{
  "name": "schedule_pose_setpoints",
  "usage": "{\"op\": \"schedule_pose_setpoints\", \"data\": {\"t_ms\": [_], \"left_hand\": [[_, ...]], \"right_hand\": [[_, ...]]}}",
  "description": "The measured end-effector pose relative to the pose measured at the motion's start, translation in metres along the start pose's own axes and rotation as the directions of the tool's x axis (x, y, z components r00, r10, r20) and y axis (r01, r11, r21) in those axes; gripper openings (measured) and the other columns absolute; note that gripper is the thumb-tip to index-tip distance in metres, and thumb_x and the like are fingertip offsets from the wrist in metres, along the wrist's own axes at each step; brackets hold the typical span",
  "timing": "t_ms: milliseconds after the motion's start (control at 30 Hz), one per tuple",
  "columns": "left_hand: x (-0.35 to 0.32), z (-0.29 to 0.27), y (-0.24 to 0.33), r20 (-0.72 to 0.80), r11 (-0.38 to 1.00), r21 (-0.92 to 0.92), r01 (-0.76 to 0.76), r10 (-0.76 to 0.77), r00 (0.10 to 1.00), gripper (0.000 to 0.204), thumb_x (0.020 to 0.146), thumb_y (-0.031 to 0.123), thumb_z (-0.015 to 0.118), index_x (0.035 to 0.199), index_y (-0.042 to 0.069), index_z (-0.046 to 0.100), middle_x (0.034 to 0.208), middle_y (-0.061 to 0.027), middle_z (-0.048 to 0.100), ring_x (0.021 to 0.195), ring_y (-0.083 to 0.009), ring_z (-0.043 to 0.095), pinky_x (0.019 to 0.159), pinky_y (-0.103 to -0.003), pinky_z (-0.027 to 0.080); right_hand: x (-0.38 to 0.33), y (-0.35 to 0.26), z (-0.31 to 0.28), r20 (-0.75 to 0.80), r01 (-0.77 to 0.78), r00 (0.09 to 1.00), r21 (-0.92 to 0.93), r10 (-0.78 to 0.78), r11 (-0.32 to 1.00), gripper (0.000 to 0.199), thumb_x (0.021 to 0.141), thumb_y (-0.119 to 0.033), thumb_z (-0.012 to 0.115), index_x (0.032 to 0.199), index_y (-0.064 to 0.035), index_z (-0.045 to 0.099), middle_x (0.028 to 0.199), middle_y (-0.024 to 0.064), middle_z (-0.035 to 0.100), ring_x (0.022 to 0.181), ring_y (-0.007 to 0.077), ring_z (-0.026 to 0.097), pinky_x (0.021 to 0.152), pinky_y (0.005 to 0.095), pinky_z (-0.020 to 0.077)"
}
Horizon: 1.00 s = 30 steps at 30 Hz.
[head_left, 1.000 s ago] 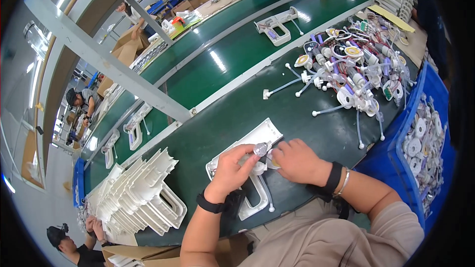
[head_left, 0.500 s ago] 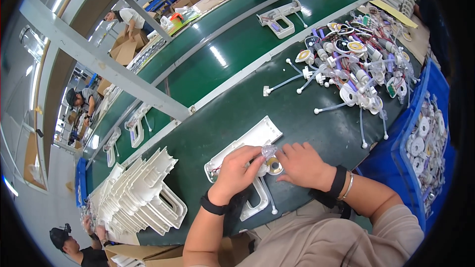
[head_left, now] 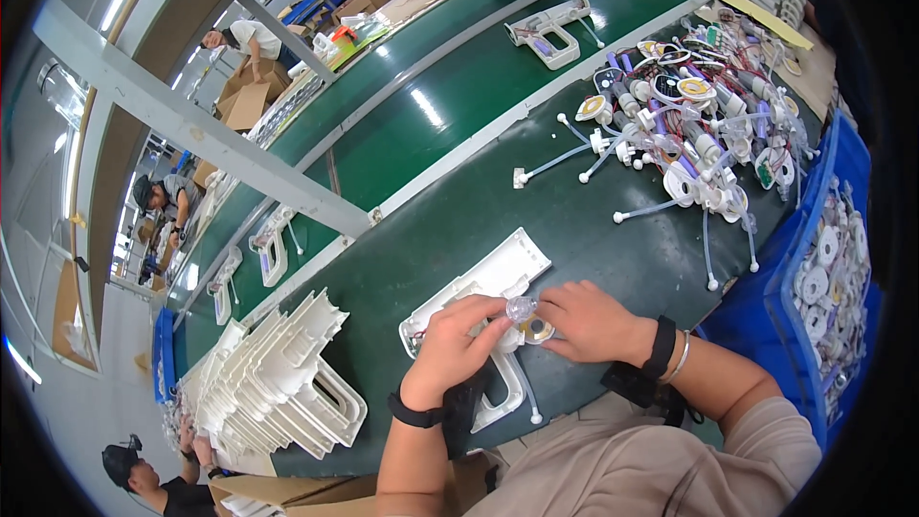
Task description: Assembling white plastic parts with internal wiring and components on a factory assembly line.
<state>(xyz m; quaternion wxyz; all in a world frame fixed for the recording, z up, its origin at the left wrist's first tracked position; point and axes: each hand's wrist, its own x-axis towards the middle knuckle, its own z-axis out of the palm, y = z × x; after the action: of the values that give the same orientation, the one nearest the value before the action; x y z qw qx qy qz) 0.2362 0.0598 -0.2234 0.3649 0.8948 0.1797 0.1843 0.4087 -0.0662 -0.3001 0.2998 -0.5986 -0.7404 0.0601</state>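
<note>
In front of me a white plastic housing half (head_left: 507,263) with a loop handle lies on the dark green work surface. My left hand (head_left: 458,337) is over its middle, with thumb and fingers pinched on a clear plastic nozzle piece (head_left: 521,307). Just to the right, my right hand (head_left: 595,324) is closed at the edge of a white round part with a yellow ring (head_left: 539,329), its fingertips close to the clear piece. A thin tube (head_left: 528,393) with a white ball end hangs out beside the handle. My fingers hide how the pieces join.
Stacked white housing halves (head_left: 278,378) stand at the left. A heap of wired pump assemblies (head_left: 689,124) lies at the upper right, beside a blue bin (head_left: 799,297) of round parts. Beyond a rail runs a green conveyor (head_left: 402,153) carrying several part-filled housings. Other people work at the left.
The clear piece has tilted a little and the round part has turned between my hands. My right fingers have drawn slightly closer in. Housings on the conveyor have shifted slightly right in the picture.
</note>
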Motion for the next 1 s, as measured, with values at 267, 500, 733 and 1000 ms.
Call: {"op": "schedule_pose_setpoints", "data": {"t_ms": [267, 500, 733, 1000], "left_hand": [[-0.004, -0.001, 0.001, 0.001, 1.0, -0.018, 0.013, -0.013, 1.0, 0.016, 0.081, 0.009, 0.066, 0.094, -0.001, 0.066, 0.091, -0.0126, 0.066, 0.082, -0.0261, 0.064, 0.072, -0.032, 0.05], [-0.01, -0.002, 0.002, -0.039, 0.999, -0.05, -0.006, 0.004, 0.999, 0.016, 0.08, 0.007, 0.066, 0.094, -0.002, 0.065, 0.09, -0.0131, 0.066, 0.081, -0.0266, 0.064, 0.072, -0.032, 0.05], [-0.009, 0.004, -0.005, -0.063, 0.996, -0.079, -0.046, 0.041, 0.997, 0.017, 0.079, 0.006, 0.067, 0.093, -0.002, 0.065, 0.089, -0.013, 0.066, 0.081, -0.0263, 0.064, 0.071, -0.032, 0.05], [-0.012, 0.004, -0.006, -0.099, 0.996, -0.032, -0.086, 0.083, 0.992, 0.016, 0.077, 0.005, 0.067, 0.091, -0.001, 0.065, 0.085, -0.0135, 0.065, 0.078, -0.0279, 0.063, 0.07, -0.033, 0.049]], "right_hand": [[0.003, 0.0, 0.0, -0.016, -0.023, 1.0, 0.063, 0.024, 0.998, 0.043, 0.071, -0.022, 0.073, 0.106, -0.0046, 0.057, 0.1, 0.0073, 0.053, 0.089, 0.0255, 0.054, 0.076, 0.0372, 0.0426], [-0.001, -0.004, -0.005, -0.023, -0.04, 0.999, 0.07, 0.042, 0.997, 0.038, 0.071, -0.024, 0.073, 0.102, -0.0076, 0.057, 0.097, 0.0064, 0.053, 0.088, 0.0249, 0.055, 0.074, 0.0371, 0.0425], [0.009, -0.024, -0.004, 0.084, -0.064, 0.993, -0.159, 0.078, 0.985, 0.038, 0.072, -0.027, 0.072, 0.101, -0.0087, 0.057, 0.092, 0.0065, 0.052, 0.086, 0.0254, 0.055, 0.072, 0.0377, 0.0429], [0.027, -0.009, -0.044, -0.03, -0.065, 0.995, 0.485, 0.091, 0.872, 0.034, 0.072, -0.001, 0.066, 0.102, -0.0005, 0.05, 0.099, 0.0142, 0.051, 0.098, 0.0328, 0.054, 0.084, 0.0359, 0.0455]]}}
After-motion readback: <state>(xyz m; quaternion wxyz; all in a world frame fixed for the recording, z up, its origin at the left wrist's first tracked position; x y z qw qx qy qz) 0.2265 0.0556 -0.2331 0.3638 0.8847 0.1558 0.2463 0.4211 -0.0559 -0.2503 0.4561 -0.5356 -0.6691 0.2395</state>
